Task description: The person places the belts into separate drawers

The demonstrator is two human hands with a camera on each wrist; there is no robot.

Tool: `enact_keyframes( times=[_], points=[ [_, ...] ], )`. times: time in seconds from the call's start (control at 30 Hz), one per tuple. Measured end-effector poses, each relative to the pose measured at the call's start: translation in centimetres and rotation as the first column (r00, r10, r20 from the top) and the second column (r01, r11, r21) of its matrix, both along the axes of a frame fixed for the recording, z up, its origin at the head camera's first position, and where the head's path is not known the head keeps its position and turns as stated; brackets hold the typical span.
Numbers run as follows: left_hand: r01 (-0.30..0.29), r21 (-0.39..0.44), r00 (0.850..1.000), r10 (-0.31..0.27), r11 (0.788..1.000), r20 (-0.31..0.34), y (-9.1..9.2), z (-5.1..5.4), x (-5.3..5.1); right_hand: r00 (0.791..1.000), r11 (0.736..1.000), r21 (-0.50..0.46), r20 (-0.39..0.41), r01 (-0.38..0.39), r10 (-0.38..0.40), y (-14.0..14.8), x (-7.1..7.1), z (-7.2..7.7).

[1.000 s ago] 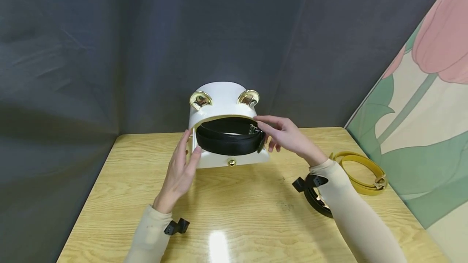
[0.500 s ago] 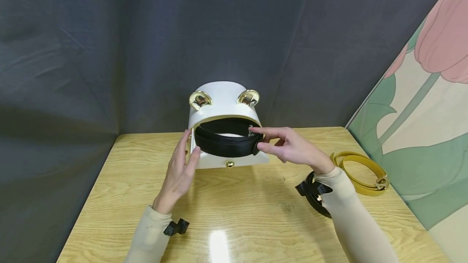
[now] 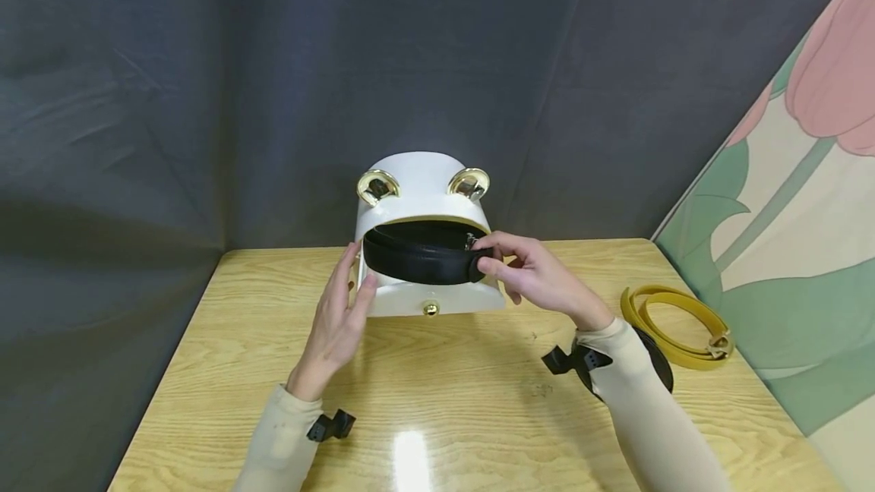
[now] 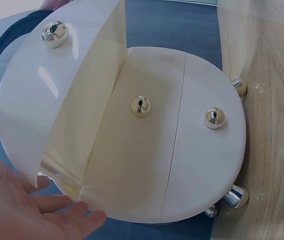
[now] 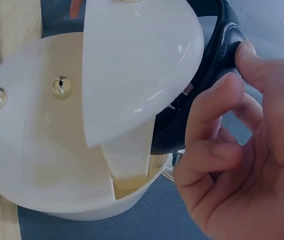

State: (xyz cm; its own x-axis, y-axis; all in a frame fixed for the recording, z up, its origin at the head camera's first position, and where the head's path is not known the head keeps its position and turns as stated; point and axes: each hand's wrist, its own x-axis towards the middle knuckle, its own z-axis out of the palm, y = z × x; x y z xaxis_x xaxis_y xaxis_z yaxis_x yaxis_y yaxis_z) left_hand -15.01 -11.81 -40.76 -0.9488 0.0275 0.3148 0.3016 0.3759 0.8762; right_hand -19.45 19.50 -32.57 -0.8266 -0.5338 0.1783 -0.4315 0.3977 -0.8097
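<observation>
A black belt (image 3: 424, 263) lies coiled in the pulled-out top drawer (image 3: 396, 301) of a white storage box (image 3: 420, 182) with gold knobs and two gold-rimmed ears. My right hand (image 3: 536, 272) pinches the right side of the coil, near its metal buckle, between thumb and forefinger. The right wrist view shows the thumb against the belt (image 5: 227, 47), its other fingers curled. At the drawer's left side, my left hand (image 3: 335, 317) rests with fingers extended. In the left wrist view, those fingers (image 4: 62, 215) lie along the box's edge, and the lower drawers (image 4: 147, 145) are shut.
A coiled mustard-yellow belt (image 3: 677, 355) lies on the wooden table (image 3: 465, 401) at the right. Another black belt (image 3: 658, 359) sits partly hidden under my right forearm. A dark curtain (image 3: 383, 59) stands behind the box, and a flower-patterned panel (image 3: 807, 249) on the right.
My right hand has gone from the drawer's upper right edge down to the belt's side and now pinches it. The coil's front has risen slightly. My left hand has stayed put.
</observation>
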Motion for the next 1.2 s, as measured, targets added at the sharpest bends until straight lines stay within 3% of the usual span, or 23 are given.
enact_keyframes(
  times=[0.47, 0.7, 0.97, 1.07, 1.2],
  points=[
    [0.025, 0.022, 0.999, -0.024, 0.999, -0.042, -0.1, 0.3, -0.1, 0.997, 0.997, -0.028, -0.024, 0.071, -0.071, -0.9, 0.3, -0.5],
    [0.023, 0.021, 0.999, -0.022, 1.000, -0.034, -0.1, 0.1, -0.1, 0.976, 0.992, 0.030, -0.183, 0.126, -0.119, -1.4, 0.8, -0.5],
    [0.013, 0.016, 1.000, -0.012, 1.000, -0.023, -0.2, 0.2, 0.2, 0.969, 0.999, 0.016, -0.244, 0.044, -0.039, -2.4, 1.6, -0.1],
    [0.013, 0.018, 1.000, -0.012, 1.000, -0.026, -0.2, 0.3, 0.3, 0.950, 1.000, -0.003, -0.313, 0.008, -0.009, -2.6, 1.5, 0.0],
    [0.019, 0.022, 1.000, -0.019, 1.000, -0.025, -0.1, 0.3, 0.4, 0.893, 0.999, -0.050, -0.448, 0.016, -0.037, -2.6, 1.0, -0.3]
  ],
)
